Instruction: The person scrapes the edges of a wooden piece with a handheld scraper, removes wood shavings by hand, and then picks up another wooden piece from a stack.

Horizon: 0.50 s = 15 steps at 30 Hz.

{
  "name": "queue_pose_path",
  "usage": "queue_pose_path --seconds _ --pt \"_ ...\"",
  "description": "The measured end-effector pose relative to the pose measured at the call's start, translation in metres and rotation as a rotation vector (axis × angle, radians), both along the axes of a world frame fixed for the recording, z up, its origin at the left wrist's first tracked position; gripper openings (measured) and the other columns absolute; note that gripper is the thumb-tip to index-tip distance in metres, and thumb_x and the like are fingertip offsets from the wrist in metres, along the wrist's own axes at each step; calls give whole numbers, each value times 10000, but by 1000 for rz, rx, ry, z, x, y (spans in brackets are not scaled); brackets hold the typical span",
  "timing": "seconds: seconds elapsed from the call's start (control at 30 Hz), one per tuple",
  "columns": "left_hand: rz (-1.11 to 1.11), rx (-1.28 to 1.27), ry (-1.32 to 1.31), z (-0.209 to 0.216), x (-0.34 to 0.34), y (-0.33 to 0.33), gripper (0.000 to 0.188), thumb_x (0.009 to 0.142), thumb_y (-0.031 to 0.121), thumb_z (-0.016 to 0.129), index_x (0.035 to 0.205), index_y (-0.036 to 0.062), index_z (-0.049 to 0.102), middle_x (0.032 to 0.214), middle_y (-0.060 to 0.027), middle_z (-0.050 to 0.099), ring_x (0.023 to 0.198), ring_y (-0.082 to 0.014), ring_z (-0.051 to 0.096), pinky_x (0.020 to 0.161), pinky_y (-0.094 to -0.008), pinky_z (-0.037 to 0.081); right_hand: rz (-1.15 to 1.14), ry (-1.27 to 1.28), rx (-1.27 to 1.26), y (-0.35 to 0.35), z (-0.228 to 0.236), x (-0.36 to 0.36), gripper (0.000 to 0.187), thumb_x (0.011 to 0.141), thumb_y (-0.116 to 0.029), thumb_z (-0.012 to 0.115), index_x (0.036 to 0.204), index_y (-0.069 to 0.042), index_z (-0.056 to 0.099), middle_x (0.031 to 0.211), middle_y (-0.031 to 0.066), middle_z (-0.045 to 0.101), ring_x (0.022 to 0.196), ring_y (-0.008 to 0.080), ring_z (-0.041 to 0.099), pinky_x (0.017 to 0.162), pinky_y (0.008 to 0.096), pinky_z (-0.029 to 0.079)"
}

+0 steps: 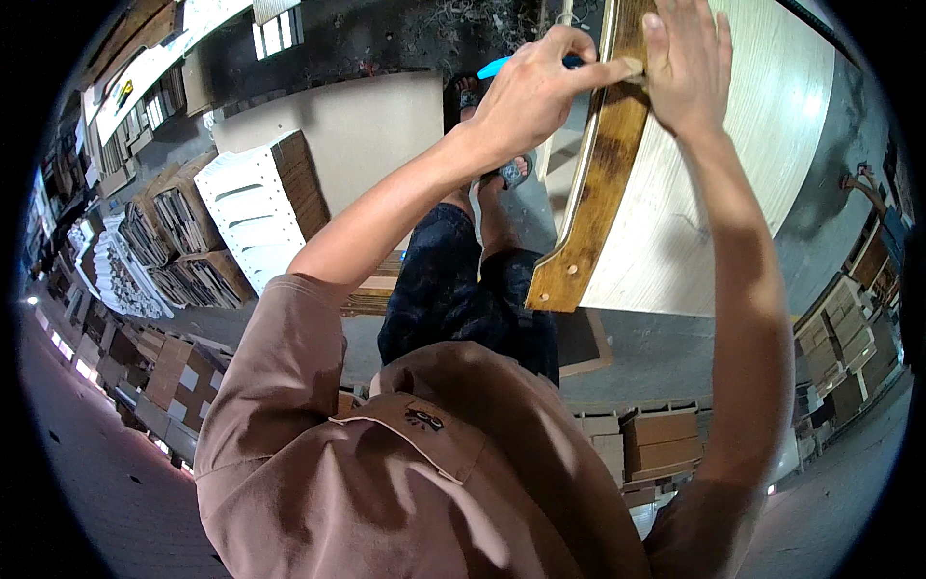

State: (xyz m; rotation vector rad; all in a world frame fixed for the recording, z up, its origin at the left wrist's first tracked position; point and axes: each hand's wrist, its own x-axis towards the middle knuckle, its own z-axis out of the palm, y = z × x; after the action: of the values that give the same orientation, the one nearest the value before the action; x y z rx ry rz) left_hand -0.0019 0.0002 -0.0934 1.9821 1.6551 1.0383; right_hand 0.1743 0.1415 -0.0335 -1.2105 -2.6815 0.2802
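A brown-stained wooden board [588,207] with a shaped end runs along the left edge of a pale wood-grain panel [666,251]. My left hand [540,87] curls round a slim blue object [494,68]; its exact kind is hidden by the fingers. One outstretched fingertip of that hand touches the brown board, close to the other hand. My right hand [690,72] lies flat with fingers stretched, across the far part of the board and the panel. Two round marks show near the board's close end.
White slotted parts [251,217] stand stacked at left, beside bundles of cardboard [183,217]. A large flat tan sheet [338,145] lies beyond them. Dark debris [473,34] litters the floor at the far side. Cardboard boxes [663,442] sit at the lower right.
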Motion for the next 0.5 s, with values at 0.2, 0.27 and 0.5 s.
queue_pose_path --seconds 0.2,0.27,0.5 --pt "-206 -108 82 8 11 -80 705 970 9 719 1516 448 648 1254 -109 642 1032 -280 694 877 -416 650 94 127 82 7 -6 -1 600 1212 -433 308 1644 -83 531 1716 227 484 1593 463 420 1320 543 287" --pt "-281 -117 19 11 14 -101 710 964 24 727 1525 452 646 1255 -101 644 1026 -272 690 881 -418 646 85 115 87 7 -8 0 591 1208 -421 325 1647 -82 526 1728 221 470 1598 461 415 1315 553 291" --pt "-471 -212 -99 21 24 -174 566 1044 94 596 1538 368 640 1154 -45 568 975 -201 650 926 -430 527 29 48 86 3 -17 3 574 1194 -434 340 1702 -202 470 1814 107 373 1668 397 332 1357 623 178"
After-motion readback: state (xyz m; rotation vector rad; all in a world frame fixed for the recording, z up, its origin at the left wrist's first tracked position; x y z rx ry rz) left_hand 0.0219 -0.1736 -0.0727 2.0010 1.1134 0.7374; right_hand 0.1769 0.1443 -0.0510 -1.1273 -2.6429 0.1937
